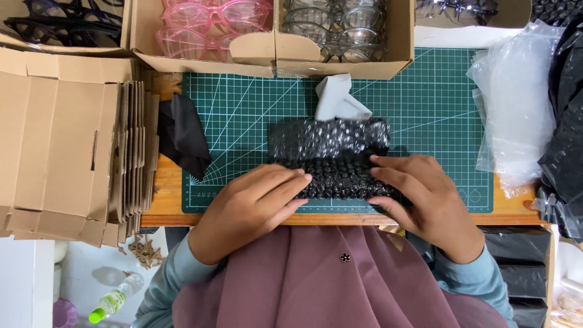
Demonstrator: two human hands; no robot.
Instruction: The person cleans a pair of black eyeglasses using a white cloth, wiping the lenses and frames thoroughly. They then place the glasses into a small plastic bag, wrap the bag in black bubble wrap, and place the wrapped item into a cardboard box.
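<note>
Flat cardboard boxes point(67, 152) stacked far left. Left hand point(252, 200) flat, fingers together, pressing black bubble wrap point(334, 161) at mid green cutting mat point(425, 115). Right hand point(425, 197) curled over its right end, pinching. Best keep roll tight, edges aligned. Clear bags point(516, 115) right.

You are sitting at a small packing station, the sort kept by a home business or a little shop that ships eyewear. A green cutting mat point(425, 109) covers most of the wooden table point(170, 206). Along the table's far edge stand open cardboard boxes: one with pink glasses point(212, 21), one with clear-framed glasses point(334, 24), and at the far left corner black frames point(61, 24). A stack of flat, unfolded cartons point(67, 152) fills the left edge, and clear plastic bags point(516, 103) and black bubble wrap sheets point(565, 152) pile up at the right edge.
</note>
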